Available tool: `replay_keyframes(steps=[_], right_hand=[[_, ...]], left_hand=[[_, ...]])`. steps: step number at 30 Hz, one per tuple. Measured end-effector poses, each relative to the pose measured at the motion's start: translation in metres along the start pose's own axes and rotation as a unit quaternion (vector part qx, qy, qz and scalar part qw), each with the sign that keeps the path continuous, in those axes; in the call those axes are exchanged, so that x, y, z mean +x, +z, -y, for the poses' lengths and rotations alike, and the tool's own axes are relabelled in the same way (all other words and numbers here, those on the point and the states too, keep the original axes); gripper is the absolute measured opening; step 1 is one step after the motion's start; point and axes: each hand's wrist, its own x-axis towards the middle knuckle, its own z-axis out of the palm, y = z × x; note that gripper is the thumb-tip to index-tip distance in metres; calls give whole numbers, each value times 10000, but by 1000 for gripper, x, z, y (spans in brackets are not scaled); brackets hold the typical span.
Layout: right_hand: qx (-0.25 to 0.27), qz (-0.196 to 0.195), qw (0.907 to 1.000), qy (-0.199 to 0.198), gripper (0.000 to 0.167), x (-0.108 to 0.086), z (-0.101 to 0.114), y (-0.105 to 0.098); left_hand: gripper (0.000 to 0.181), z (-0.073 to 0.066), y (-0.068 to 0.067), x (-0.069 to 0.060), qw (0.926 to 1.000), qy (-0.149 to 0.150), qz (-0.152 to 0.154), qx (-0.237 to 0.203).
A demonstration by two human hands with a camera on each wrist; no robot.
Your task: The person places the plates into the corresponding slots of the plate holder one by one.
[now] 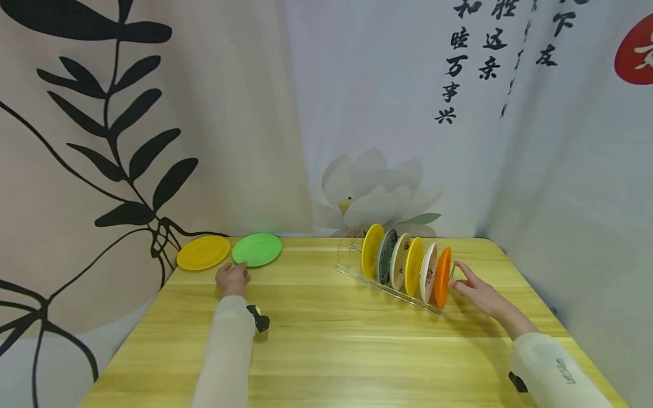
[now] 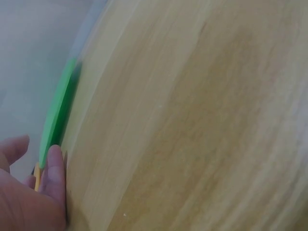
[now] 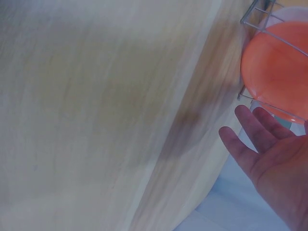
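A green plate (image 1: 257,249) lies at the table's back edge beside a yellow plate (image 1: 203,253). My left hand (image 1: 233,279) is at the green plate's near left rim. In the left wrist view the thumb stands apart from the fingers (image 2: 55,163), which reach the green plate's edge (image 2: 58,110); whether they touch it is hard to tell. My right hand (image 1: 474,290) is beside the wire rack's right end, by an orange plate (image 1: 442,277). Its fingers (image 3: 255,127) are spread in the right wrist view, holding no plate.
The wire plate rack (image 1: 388,290) stands at the back right. Upright in it are a yellow plate (image 1: 372,251), a dark patterned plate (image 1: 386,256), a cream plate (image 1: 400,262), another yellow plate (image 1: 414,266) and a pale plate (image 1: 428,272). A printed curtain (image 1: 245,113) hangs behind the table.
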Motion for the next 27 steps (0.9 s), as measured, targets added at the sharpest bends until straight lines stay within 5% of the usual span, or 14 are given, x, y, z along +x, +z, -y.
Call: replay_keyframes(steps=[9, 27], right_hand=[[-12, 28, 10000, 85, 76, 1, 1, 1], [-260, -60, 9995, 187, 78, 2, 0, -1]], left_hand=[[70, 1, 2, 12, 9996, 100, -12, 248], [67, -2, 6, 12, 9995, 29, 102, 294]])
